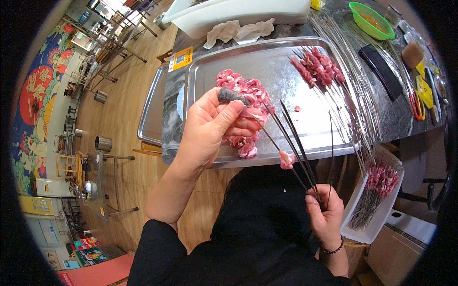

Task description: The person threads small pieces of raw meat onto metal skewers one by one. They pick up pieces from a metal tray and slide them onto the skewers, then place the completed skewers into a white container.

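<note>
My left hand (205, 123) wears a dark finger cot (230, 95) on its index finger. It pinches a piece of raw meat at the tip of a metal skewer, largely hidden by the fingers. Another meat piece (287, 159) is threaded lower on that skewer. Several flat metal skewers (298, 146) fan upward from my right hand (325, 209), which grips their lower ends. Behind my left hand, a heap of cut raw meat (256, 89) lies on a steel tray (275, 59). Loaded meat skewers (318, 68) rest at the tray's right side.
Bare skewers (352, 78) lie along the tray's right edge. A white bin (357, 228) at lower right holds many loaded skewers. Beyond the tray are crumpled paper (238, 33) and a white tub (243, 16). Scissors (417, 105) and a green basket (388, 34) sit at right.
</note>
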Motion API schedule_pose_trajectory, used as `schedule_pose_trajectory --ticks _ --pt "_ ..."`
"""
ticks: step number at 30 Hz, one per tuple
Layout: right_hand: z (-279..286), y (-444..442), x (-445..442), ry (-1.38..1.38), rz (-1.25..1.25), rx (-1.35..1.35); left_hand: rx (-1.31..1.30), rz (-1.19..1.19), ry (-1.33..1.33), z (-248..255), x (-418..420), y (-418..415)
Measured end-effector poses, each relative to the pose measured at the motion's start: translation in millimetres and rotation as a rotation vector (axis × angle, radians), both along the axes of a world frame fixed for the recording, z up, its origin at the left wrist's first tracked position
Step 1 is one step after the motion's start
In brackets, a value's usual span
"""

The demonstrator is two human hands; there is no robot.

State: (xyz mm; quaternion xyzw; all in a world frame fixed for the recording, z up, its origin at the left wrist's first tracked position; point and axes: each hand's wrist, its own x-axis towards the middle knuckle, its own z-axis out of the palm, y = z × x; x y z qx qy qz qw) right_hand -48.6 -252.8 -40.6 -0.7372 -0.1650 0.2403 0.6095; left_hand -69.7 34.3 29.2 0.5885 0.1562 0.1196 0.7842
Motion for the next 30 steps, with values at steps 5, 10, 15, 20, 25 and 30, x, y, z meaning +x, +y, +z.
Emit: schedule_pose_trajectory --ticks 5,10,15,20,25,30 --pt "3 2 -5 -0.001 -0.017 -0.005 0.021 0.012 -0.043 -6 -8 -1" --pt "1 -6 -7 -0.058 0.038 -0.026 0.178 0.030 -0.035 -13 -14 11" --pt "-1 -2 -9 -0.032 0.029 -0.018 0.126 0.113 -0.042 -7 -18 3" --pt "2 4 -7 -0.049 0.062 -0.013 0.108 0.085 -0.048 -12 -21 3" --pt "1 1 -3 -0.057 0.087 -0.056 0.136 0.089 -0.067 -14 -22 0" --pt "1 0 0 -0.066 0.110 -0.080 0.177 0.051 -0.079 -18 -21 2"
